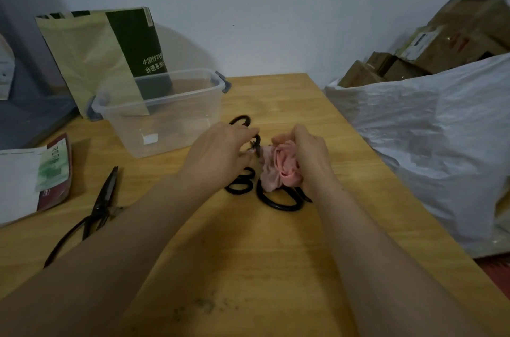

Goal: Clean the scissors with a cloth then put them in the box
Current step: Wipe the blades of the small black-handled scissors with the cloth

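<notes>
My left grip (pixel 220 151) is curled round the black scissors (pixel 242 120), right grip (pixel 309 154) clutching the pink cloth (pixel 278 168), near the clear box (pixel 176 129).

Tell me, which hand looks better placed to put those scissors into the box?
Probably the left hand: it grips the scissors by the handle, and the box sits on its side. The right hand holds the cloth.

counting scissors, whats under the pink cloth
Black handle loops poke out from under the pink cloth, which the right hand grips. The blades there are covered by cloth and hand.
</notes>
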A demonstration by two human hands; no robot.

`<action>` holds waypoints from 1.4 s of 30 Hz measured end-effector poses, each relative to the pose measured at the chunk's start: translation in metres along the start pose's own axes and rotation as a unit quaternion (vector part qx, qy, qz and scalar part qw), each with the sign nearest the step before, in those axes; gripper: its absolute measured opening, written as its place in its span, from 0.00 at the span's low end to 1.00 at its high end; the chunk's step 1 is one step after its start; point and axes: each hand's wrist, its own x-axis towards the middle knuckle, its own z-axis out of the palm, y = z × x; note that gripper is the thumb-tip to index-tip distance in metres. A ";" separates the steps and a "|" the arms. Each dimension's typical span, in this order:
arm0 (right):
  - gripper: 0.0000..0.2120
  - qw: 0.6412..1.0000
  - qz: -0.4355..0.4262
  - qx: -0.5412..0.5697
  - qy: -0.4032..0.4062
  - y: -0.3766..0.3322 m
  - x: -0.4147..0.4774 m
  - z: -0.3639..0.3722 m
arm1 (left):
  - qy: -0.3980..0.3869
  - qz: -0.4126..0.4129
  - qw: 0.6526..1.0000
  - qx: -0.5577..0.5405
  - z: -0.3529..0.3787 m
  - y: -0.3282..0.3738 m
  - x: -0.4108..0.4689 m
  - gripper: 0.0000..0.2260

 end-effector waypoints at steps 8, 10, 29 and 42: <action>0.13 0.995 0.030 0.058 -0.080 -0.001 -0.004 0.002 | 0.135 0.199 0.970 -0.029 0.021 -0.012 -0.035 0.13; 0.05 0.990 0.017 0.104 -0.098 0.001 -0.006 0.001 | 0.121 0.205 0.970 -0.040 0.019 -0.015 -0.036 0.14; 0.05 0.989 -0.132 0.044 -0.055 0.001 -0.007 0.012 | 0.081 -0.413 0.676 -0.605 -0.022 -0.028 -0.030 0.13; 0.03 0.990 -0.109 0.033 -0.079 0.013 -0.022 0.038 | 0.161 -0.387 0.455 -0.786 0.008 0.009 -0.025 0.04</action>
